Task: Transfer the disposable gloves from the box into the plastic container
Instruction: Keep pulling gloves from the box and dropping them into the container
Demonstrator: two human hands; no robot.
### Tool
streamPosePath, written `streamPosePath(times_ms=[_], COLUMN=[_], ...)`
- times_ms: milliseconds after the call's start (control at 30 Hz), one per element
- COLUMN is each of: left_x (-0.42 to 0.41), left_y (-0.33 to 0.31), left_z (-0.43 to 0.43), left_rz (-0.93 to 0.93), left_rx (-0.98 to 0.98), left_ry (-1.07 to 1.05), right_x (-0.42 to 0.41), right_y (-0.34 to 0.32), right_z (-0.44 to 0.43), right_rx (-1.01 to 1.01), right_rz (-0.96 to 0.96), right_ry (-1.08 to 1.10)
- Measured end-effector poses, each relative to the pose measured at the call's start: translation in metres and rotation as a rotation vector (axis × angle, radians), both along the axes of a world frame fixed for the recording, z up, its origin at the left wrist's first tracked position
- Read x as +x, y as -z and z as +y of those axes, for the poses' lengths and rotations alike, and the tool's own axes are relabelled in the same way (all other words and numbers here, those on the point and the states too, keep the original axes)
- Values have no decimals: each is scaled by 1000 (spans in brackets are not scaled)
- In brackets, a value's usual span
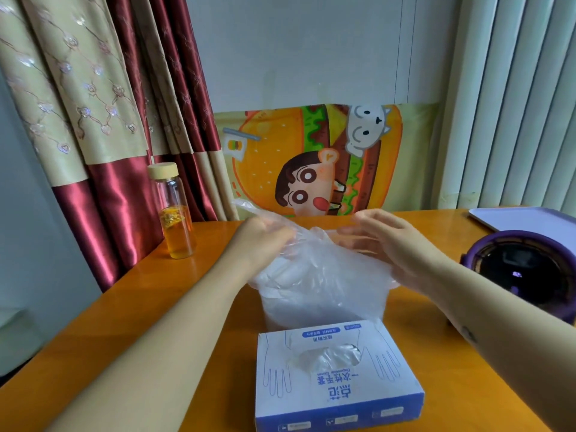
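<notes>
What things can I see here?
white and blue cardboard glove box: one, near table edge
clear disposable plastic gloves: bunch, over container; more in box
frosted plastic container: one, behind box
glass bottle of amber liquid: one, table's left
round purple appliance: one, right
pale lilac tray: one, far right
cartoon burger poster: one, wall
red and beige curtain: one, left
orange wooden table: one, underneath
left hand grip: one, pinching gloves
right hand grip: one, fingers spread, beside gloves

The glove box point(374, 397), nearer the person than the left grip point(265, 235) and right grip point(389, 244), shows upside-down blue print: "Disposable Gloves" and "一次性手套". Its smaller labels are too blurred to read.
</notes>
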State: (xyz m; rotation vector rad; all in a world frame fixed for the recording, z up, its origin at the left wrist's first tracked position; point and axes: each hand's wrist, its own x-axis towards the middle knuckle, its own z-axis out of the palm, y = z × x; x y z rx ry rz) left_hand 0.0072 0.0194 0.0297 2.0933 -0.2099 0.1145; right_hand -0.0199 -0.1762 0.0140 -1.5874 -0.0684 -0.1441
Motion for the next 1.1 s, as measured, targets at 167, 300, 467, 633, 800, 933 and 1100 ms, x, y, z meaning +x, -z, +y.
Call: streamPosePath(times_ms=[167,300,467,633,800,933,1100], left_x=[18,31,40,49,57,51,48], left_y=[0,3,8,12,9,-3,0], left_z=[4,-3,-13,-12,12,19,-24], left_rz=[168,236,272,278,125,-474,-436], left_rx=[-114,-164,-135,14,162,339,769], left_ry=[-68,-63,-55,-11,-25,-206,369], right_x=[-16,-19,13,49,82,93,102], right_y=[5,17,30,9,8,18,28], right_z=[-24,-22,-14,-13,-15,-12,-8], right_rx=[-156,-826,-1036,-977,-1244,-1398,-1549], right_rz=[-250,-289,-383,-336,-98,-21,20], right_ry=[-92,-166,8,178,8,-76,-120])
